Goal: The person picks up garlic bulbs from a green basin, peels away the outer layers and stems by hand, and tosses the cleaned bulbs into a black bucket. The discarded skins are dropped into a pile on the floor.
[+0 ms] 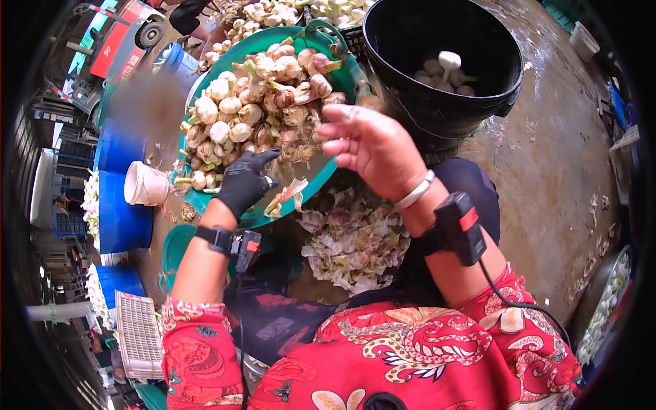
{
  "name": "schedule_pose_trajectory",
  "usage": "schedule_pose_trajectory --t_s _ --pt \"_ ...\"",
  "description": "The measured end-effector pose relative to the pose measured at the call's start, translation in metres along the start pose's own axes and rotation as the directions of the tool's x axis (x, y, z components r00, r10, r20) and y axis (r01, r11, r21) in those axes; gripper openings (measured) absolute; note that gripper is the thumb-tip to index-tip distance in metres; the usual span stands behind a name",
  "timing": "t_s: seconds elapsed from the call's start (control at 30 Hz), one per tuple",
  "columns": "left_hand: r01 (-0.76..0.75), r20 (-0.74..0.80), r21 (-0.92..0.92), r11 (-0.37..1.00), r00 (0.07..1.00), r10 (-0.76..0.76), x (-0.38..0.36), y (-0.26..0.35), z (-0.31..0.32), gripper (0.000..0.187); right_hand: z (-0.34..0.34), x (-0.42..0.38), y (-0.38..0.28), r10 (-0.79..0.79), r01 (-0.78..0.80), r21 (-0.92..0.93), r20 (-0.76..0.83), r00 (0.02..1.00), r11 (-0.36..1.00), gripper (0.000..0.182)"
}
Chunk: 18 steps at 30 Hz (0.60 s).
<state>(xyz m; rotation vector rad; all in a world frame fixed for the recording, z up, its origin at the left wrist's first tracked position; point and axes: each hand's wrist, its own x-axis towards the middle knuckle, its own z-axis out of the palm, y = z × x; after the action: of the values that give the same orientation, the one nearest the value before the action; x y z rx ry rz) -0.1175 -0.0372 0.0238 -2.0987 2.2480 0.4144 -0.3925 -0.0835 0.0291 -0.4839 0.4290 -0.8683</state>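
Observation:
A large green basin (321, 183) is heaped with garlic bulbs (240, 113) that have stalks and loose skins. My left hand (246, 181), in a dark glove, is over the near left part of the basin, thumb and forefinger apart, with nothing visible between them. My bare right hand (372, 147) is raised at the basin's right edge, fingers spread and partly curled, holding nothing. Below the basin lies a pile of peeled skins (355, 242). At the upper right a black bucket (437, 113) holds several white bulbs; one bulb (449, 60) shows above the others.
Blue barrels (126, 219) and a small pinkish bucket (145, 184) stand on the left. A white plastic crate (140, 335) is at the lower left. More garlic (266, 14) lies behind the basin, near another person's leg (190, 17). A metal tray (601, 307) holds bulbs at the right.

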Motion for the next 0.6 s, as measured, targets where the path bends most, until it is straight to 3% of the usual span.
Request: schedule_pose_trajectory --t_s 0.07,0.1,0.13,0.2,0.27,0.3,0.33,0.37,0.4,0.47,0.5,0.53,0.6 --pt "-0.064 0.183 0.253 0.965 0.983 0.017 0.019 0.019 0.003 0.069 0.002 0.002 0.005 0.007 -0.007 -0.017 -0.010 1.000 1.000 0.033" --pt "-0.098 0.260 0.456 0.884 0.965 -0.027 0.026 0.039 0.001 0.074 0.000 0.005 0.004 0.023 -0.023 -0.027 -0.027 0.999 0.999 0.034" --pt "-0.155 0.306 0.507 0.848 0.952 -0.010 0.037 0.031 0.014 0.069 0.000 0.006 0.001 0.030 -0.033 -0.048 -0.051 0.998 0.998 0.033" --pt "-0.248 0.242 0.541 0.804 0.961 0.134 0.054 -0.002 0.039 0.059 -0.001 0.010 -0.001 0.015 -0.020 -0.058 -0.087 0.996 0.998 0.033" --pt "-0.160 0.327 0.455 0.876 0.945 0.003 0.066 -0.016 0.031 0.038 -0.001 0.012 -0.002 0.005 -0.013 -0.080 -0.100 0.995 0.997 0.032" --pt "-0.185 0.148 0.260 0.948 0.978 0.150 0.064 -0.043 0.038 0.025 -0.001 0.013 -0.003 0.001 -0.013 -0.111 -0.105 0.994 0.994 0.032" --pt "-0.277 0.042 0.072 0.958 0.961 0.274 0.064 -0.051 0.024 0.024 -0.001 0.014 -0.003 0.002 -0.014 -0.112 -0.106 0.994 0.994 0.032" --pt "-0.054 0.021 -0.175 0.983 0.998 0.059 0.057 -0.056 0.017 0.021 -0.001 0.015 -0.001 0.000 -0.012 -0.130 -0.091 0.996 0.991 0.032" --pt "0.174 0.057 -0.406 0.897 0.985 -0.165 0.042 -0.045 -0.009 0.018 0.001 0.015 0.003 0.004 -0.014 -0.141 -0.074 0.997 0.990 0.032" --pt "0.190 0.062 -0.784 0.590 0.971 -0.230 0.015 -0.027 -0.042 0.019 0.009 0.014 0.013 0.057 -0.063 -0.241 -0.033 0.998 0.969 0.037" --pt "0.150 0.027 -0.830 0.538 0.973 -0.230 -0.002 -0.014 -0.056 0.022 0.013 0.013 0.018 0.099 -0.095 -0.342 -0.005 0.995 0.935 0.043" --pt "0.101 -0.020 -0.852 0.513 0.974 -0.225 -0.017 0.004 -0.064 0.025 0.017 0.011 0.028 0.106 -0.084 -0.376 0.036 0.994 0.923 0.061" --pt "0.008 -0.100 -0.870 0.493 0.976 -0.193 -0.045 0.024 -0.058 0.026 0.030 0.003 0.044 0.260 -0.218 -0.416 0.046 0.964 0.883 0.065"
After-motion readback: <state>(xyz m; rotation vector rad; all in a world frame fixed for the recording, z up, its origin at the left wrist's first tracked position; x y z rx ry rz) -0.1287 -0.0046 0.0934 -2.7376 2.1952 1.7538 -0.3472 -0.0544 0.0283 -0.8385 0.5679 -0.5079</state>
